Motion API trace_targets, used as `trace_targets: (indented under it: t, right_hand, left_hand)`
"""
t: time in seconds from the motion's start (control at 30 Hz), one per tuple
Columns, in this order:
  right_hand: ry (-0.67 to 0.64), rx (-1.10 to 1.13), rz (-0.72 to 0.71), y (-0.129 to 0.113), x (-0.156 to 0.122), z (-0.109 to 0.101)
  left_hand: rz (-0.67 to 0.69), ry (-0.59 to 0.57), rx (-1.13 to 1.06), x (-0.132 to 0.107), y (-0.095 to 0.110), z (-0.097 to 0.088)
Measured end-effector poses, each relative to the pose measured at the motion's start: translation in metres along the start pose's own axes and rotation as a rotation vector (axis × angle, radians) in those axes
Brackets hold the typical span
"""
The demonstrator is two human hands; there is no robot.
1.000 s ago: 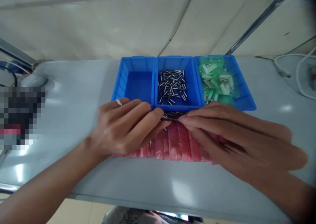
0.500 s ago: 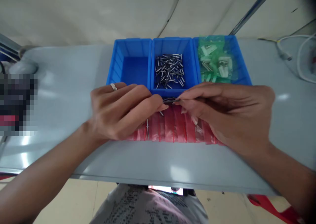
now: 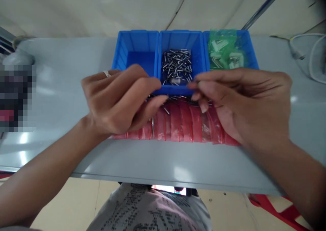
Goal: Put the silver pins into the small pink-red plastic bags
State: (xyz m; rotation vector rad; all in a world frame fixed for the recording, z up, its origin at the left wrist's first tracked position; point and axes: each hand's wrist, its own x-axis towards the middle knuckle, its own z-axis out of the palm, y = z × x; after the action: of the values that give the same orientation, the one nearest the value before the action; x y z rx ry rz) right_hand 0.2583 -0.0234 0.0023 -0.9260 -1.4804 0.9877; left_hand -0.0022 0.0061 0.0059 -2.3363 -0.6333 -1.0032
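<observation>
Overall, a grey worktable [image 3: 56, 88] is taken up by three blue plastic bins set side by side, with a row of red plastic bags [image 3: 185, 122] laid in overlapping folds along their near side. In the right-hand bin [image 3: 251, 47], green-tinted bags of white parts [image 3: 224, 51] are piled, and the left-hand bin [image 3: 134, 37] stands beside the middle bin [image 3: 180, 37], where a heap of small steel pins [image 3: 177, 64] is held.

Both hands are brought over the red bags, just in front of the middle bin. The left hand [image 3: 119, 102], a ring [image 3: 107, 74] being worn on one finger, is curved with its fingers [image 3: 142, 85] together, and its thumb is extended towards the loose pins [image 3: 178, 97] lying along the tops of the bags. On the right hand [image 3: 241, 102], the thumb and forefinger [image 3: 197, 85] are drawn close together, but whether a pin is pinched between them cannot be told. One further pin [image 3: 152, 127] is seen standing among the folds.

Loose pins appear to be what is being handled, and such thin pieces would call for careful fingertip control.
</observation>
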Motion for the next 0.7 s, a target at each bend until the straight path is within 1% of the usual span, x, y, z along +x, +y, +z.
trace_targets:
  t: [0.07,0.1,0.13,0.17,0.2,0.23,0.27,0.3,0.33,0.37,0.43,0.47,0.6,0.7]
  right_hand:
    - [-0.032,0.026,-0.05,-0.005,0.001,-0.003]
    - [-0.056,-0.033,-0.097,-0.008,0.001,-0.005]
    - [-0.092,-0.15,-0.164,-0.01,0.001,-0.007]
    - [-0.122,-0.309,-0.266,-0.011,0.0,-0.009]
    - [-0.19,-0.515,-0.362,-0.011,-0.001,-0.011]
    - [-0.286,-0.712,-0.499,-0.009,-0.002,-0.013]
    - [-0.368,-0.841,-0.679,-0.005,-0.002,-0.013]
    - [-0.41,-0.938,-0.807,0.0,-0.003,-0.013]
    - [-0.475,-1.036,-0.861,0.006,-0.003,-0.012]
    - [-0.521,-1.087,-0.903,0.01,-0.004,-0.01]
    - [-0.58,-1.14,-0.914,0.016,-0.004,-0.006]
    - [-0.581,-1.137,-0.921,0.016,-0.004,-0.004]
    - [-0.531,-1.125,-0.919,0.012,-0.004,-0.002]
    - [-0.519,-1.106,-0.854,0.013,-0.007,-0.001]
  left_hand:
    - [-0.078,0.004,0.066,-0.001,-0.002,0.0]
    - [-0.1,0.007,0.087,-0.001,-0.004,0.001]
    - [-0.106,0.008,0.102,-0.001,-0.005,0.001]
    - [-0.101,0.004,0.113,-0.001,-0.006,0.001]
    - [-0.083,-0.001,0.121,-0.001,-0.007,0.001]
    - [-0.057,-0.009,0.128,0.0,-0.007,0.001]
    - [-0.039,-0.021,0.139,0.0,-0.007,0.001]
    - [-0.031,-0.036,0.15,0.001,-0.006,0.001]
    - [-0.026,-0.045,0.155,0.002,-0.005,0.001]
    - [-0.027,-0.052,0.159,0.002,-0.004,0.001]
    - [-0.025,-0.051,0.168,0.004,-0.003,0.001]
    - [-0.016,-0.042,0.171,0.004,-0.002,0.001]
    - [-0.011,-0.052,0.19,0.005,-0.002,0.002]
    - [0.005,-0.046,0.174,0.003,-0.003,0.002]
